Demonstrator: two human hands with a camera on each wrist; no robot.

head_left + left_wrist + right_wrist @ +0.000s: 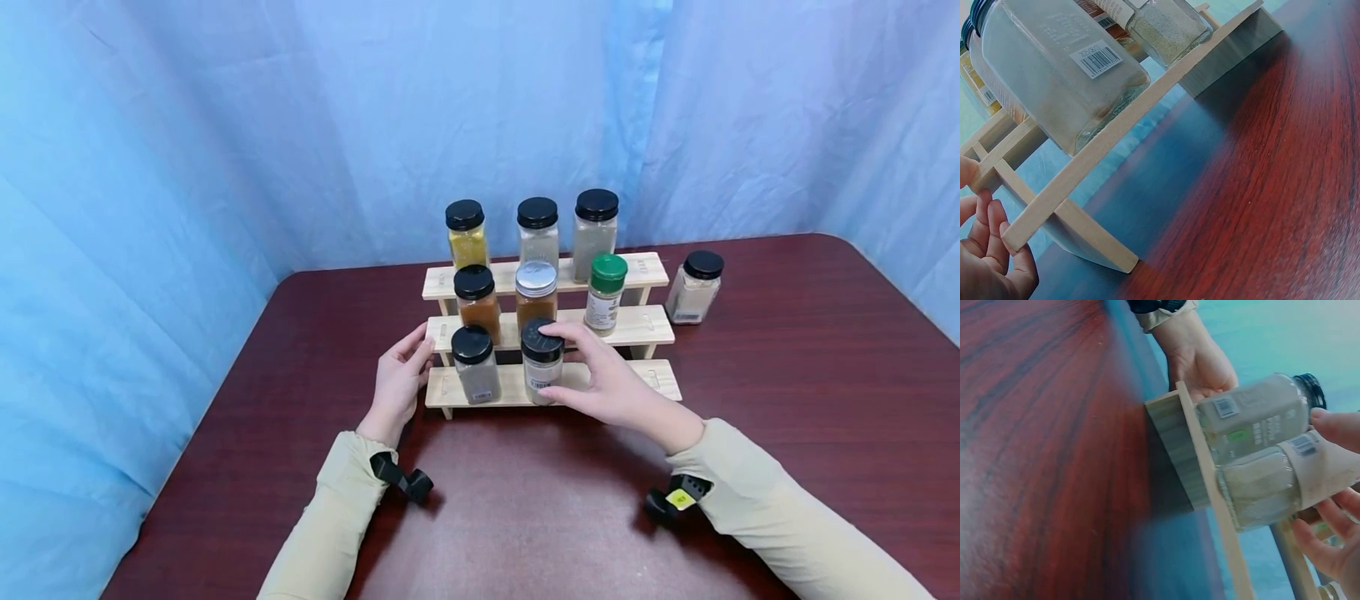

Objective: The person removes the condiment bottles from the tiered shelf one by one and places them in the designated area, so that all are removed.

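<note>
A three-tier wooden spice rack (663, 375) stands on the dark red table. My left hand (397, 383) pinches the left end of its middle shelf, thumb above and fingers beneath. On the lowest shelf, my right hand (611, 387) grips a black-lidded spice jar (542, 371), with a finger over the lid and the thumb low on the side. The right wrist view shows this jar (1260, 490) standing at the shelf, its label partly behind my fingers. Left of it sits another black-lidded jar (477, 377) of greyish powder, close beside my left hand.
On the middle shelf stand an orange-brown jar (480, 312), a silver-lidded jar (536, 307) and a green-capped bottle (602, 308). The top shelf bears a yellow jar (468, 247) and two pale ones. Another black-lidded jar (692, 298) is on the table, right of the rack. Blue curtains (450, 100) hang behind.
</note>
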